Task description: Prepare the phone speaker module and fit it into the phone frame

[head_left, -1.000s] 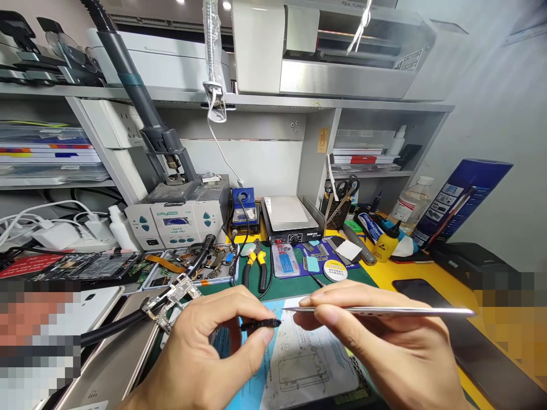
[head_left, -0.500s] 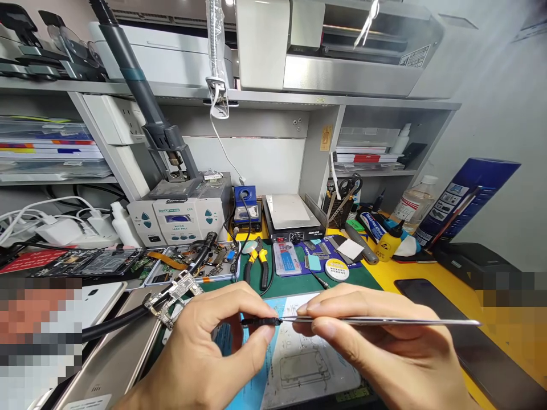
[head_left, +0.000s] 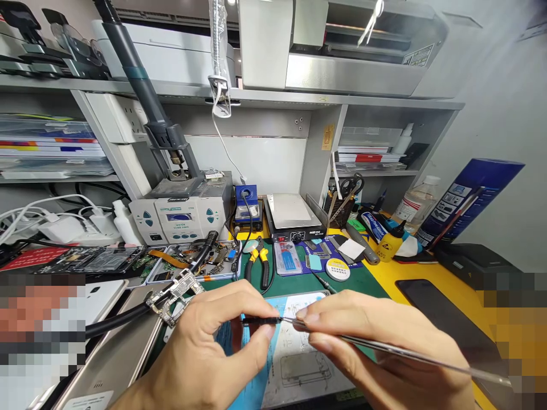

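Observation:
My left hand [head_left: 213, 341] pinches a small black part [head_left: 260, 320] between thumb and forefinger; the fingers hide much of it, so its kind is unclear. My right hand [head_left: 384, 341] is closed around slim metal tweezers [head_left: 384, 346], whose handle end slants down to the right. Their fine tip meets the right end of the black part, just off the left fingertips. Below both hands lies a blue and white work mat [head_left: 294, 364] with a phone outline drawn on it. A bare circuit board [head_left: 177, 296] rests left of my left hand.
Pliers [head_left: 258, 262] and a round tin [head_left: 337, 270] lie beyond my hands. Behind stand a soldering station [head_left: 183, 219] and a hot plate [head_left: 294, 219]. A dark phone [head_left: 444, 319] is at the right, near a yellow bottle [head_left: 391, 242]. A black hose [head_left: 119, 322] crosses the left side.
The tweezers have tilted, their handle end swinging downward to the right as my right hand turned. The black part has rotated slightly in my left hand, which keeps its pinch.

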The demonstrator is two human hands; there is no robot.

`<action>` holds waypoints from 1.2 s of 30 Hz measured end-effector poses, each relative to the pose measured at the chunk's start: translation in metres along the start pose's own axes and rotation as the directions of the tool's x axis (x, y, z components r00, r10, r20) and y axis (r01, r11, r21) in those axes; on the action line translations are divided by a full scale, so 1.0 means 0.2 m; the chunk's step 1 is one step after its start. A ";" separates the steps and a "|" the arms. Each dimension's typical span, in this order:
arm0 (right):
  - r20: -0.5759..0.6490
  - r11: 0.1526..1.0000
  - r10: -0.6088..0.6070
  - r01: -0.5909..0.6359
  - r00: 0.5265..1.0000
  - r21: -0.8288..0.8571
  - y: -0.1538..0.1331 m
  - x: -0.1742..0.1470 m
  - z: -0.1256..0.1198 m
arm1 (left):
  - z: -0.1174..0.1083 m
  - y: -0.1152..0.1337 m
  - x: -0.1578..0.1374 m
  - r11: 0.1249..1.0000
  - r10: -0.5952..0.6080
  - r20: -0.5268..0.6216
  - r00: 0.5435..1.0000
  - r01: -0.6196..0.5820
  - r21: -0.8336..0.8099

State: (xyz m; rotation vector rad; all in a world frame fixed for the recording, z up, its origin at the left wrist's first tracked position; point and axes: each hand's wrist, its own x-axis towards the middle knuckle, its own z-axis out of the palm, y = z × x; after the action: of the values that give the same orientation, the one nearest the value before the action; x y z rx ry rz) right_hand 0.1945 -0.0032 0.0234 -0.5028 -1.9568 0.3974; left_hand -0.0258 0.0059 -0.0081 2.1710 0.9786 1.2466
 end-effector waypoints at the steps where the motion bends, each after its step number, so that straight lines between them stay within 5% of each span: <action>1: 0.009 1.000 -0.016 0.016 1.000 -0.014 0.01 -0.01 0.00 | 0.00 0.00 0.00 1.000 0.010 -0.004 1.000 -0.010 0.009; 10: 0.125 0.973 -0.056 0.082 0.991 -0.215 0.01 -0.05 -0.02 | -0.01 0.00 0.01 0.994 0.090 -0.012 0.996 -0.088 0.069; 18: -0.021 0.922 -0.246 0.228 0.969 -0.312 0.08 -0.09 0.05 | 0.00 0.00 -0.01 0.987 0.148 -0.042 0.988 -0.145 0.077; 22: 0.035 0.904 -0.170 0.170 0.985 -0.393 0.04 -0.08 0.05 | 0.01 0.01 0.00 0.980 0.190 -0.039 0.981 -0.187 0.072; 26: -0.073 0.921 -0.219 0.182 0.973 -0.346 0.03 -0.08 0.04 | 0.01 0.01 0.00 0.982 0.181 -0.070 0.981 -0.176 0.073; 30: -0.028 0.975 -0.049 0.042 0.998 -0.216 0.02 -0.05 0.02 | 0.01 0.01 0.00 0.979 0.194 -0.090 0.977 -0.188 0.073; 36: -0.129 0.996 -0.008 -0.004 0.992 -0.092 -0.02 -0.01 0.02 | 0.00 0.01 0.00 0.983 0.164 -0.090 0.982 -0.156 0.093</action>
State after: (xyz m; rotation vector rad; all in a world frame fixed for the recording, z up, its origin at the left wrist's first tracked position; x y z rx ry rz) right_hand 0.1915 -0.0073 0.0217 -0.5718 -1.8558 0.2668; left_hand -0.0255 0.0044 -0.0078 2.3128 0.9262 1.4204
